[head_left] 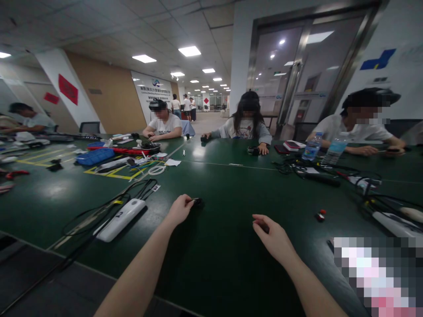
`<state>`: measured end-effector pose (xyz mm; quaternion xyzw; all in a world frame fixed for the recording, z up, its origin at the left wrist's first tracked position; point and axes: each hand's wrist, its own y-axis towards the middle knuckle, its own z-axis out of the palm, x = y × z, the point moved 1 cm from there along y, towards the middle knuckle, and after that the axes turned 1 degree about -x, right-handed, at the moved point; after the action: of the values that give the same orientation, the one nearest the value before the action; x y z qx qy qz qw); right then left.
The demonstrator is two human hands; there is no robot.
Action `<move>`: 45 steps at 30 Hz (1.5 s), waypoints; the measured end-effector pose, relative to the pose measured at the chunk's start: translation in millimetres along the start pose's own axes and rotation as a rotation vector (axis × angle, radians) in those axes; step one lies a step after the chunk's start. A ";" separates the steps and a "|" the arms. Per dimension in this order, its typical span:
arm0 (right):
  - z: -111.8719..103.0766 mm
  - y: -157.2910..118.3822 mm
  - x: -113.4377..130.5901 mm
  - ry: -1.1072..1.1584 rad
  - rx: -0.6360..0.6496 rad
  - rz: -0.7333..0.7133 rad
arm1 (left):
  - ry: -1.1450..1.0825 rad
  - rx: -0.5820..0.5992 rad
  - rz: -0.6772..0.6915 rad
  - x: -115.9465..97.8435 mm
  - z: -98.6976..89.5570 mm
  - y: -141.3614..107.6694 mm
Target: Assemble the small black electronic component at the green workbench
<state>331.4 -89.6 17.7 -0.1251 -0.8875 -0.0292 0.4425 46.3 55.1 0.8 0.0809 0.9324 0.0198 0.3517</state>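
From the head camera I look forward and down across a wide green table (228,273), with both bare hands reaching out over it. On my feed the left hand (180,209) has its thumb and fingertips pinched together on a small dark object (198,203), which sits at the tips and juts out to the right, low over the tabletop. Something thin and bright shows along its upper edge; I cannot tell what the piece is, nor whether it touches the table.

The right hand (272,235) hangs loosely curled, thumb parted from the fingers, and I see nothing in its grasp. A bare stretch of green lies between it and the left hand.

Left of the left forearm I have a white power strip (124,220) marked 2, with black cables (140,188) at its far end. Past that is a blue tray (95,156). To the right of the right hand, well apart from it, lies a small red-and-dark piece (320,215); the nearer right corner is pixelated. Across the table a person in striped sleeves (247,125) rests a hand by a black item (253,151), and two bottles (312,147) stand farther right.
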 end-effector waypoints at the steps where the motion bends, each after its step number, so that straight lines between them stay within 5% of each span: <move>1: -0.8 0.6 -1.0 0.014 -0.012 -0.001 | -0.020 0.002 -0.023 0.9 0.4 0.9; 6: -2.9 6.2 -6.8 0.056 -0.040 0.007 | -0.138 0.054 -0.089 3.5 0.2 1.1; 17: -14.0 11.1 -13.2 0.020 -0.120 0.122 | 0.029 0.086 0.164 -1.4 -8.3 -4.4; 31: -14.1 13.6 -18.6 0.036 -0.134 0.111 | 0.196 0.113 0.208 -15.7 -7.5 -8.4; 39: -14.6 15.7 -21.9 0.054 -0.121 0.101 | 0.490 -0.050 -0.085 10.7 -23.4 3.6; 45: -14.8 17.4 -25.5 0.042 -0.123 0.104 | 0.510 -0.102 -0.156 24.5 -37.7 8.7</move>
<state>362.0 -80.2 5.4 -0.1972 -0.8668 -0.0632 0.4536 4.5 68.5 14.0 -0.0167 0.9921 0.0594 0.1097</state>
